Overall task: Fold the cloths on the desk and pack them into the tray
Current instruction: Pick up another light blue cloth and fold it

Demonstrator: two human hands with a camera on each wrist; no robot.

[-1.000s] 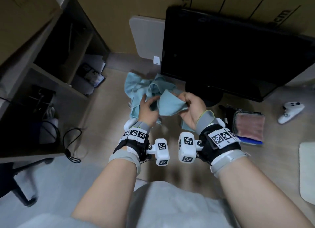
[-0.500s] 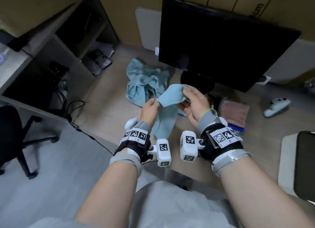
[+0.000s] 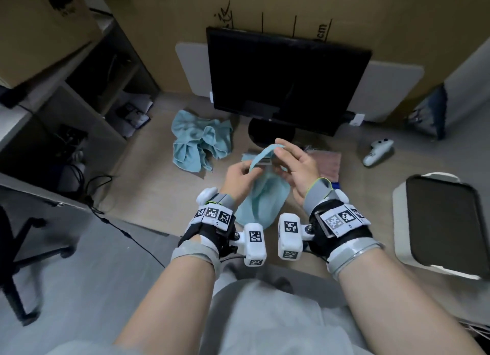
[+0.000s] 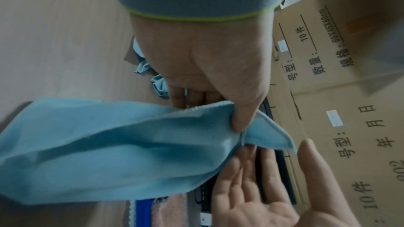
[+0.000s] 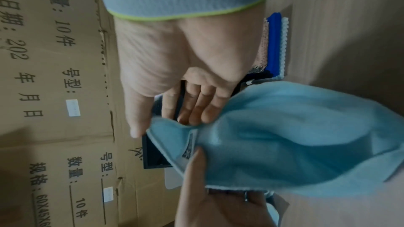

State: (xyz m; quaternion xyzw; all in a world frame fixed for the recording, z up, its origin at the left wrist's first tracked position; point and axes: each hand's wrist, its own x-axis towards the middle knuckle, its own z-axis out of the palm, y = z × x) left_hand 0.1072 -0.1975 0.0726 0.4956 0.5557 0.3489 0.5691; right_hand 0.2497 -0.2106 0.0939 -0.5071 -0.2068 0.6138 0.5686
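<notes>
My left hand (image 3: 248, 169) pinches the top edge of a light blue cloth (image 3: 262, 200), which hangs down over the desk's front edge. In the left wrist view the thumb (image 4: 239, 123) presses the cloth (image 4: 109, 153) against the fingers. My right hand (image 3: 281, 153) is spread, its straight fingers touching the cloth's raised corner without gripping it. In the right wrist view that corner (image 5: 161, 127) lies between the right thumb and fingers. A second blue cloth (image 3: 198, 145) lies crumpled on the desk to the left. A dark tray (image 3: 442, 222) sits at the right.
A black monitor (image 3: 286, 84) stands behind the hands. A folded pink cloth (image 3: 328, 163) lies on a small stack right of them, with a white game controller (image 3: 377, 151) further right. Shelves (image 3: 87, 102) and cables are at the left, and cardboard boxes stand behind.
The held cloth has come away from the crumpled pile toward me and now hangs longer. My right hand has loosened from gripping it to spread fingers. The tray has come into view.
</notes>
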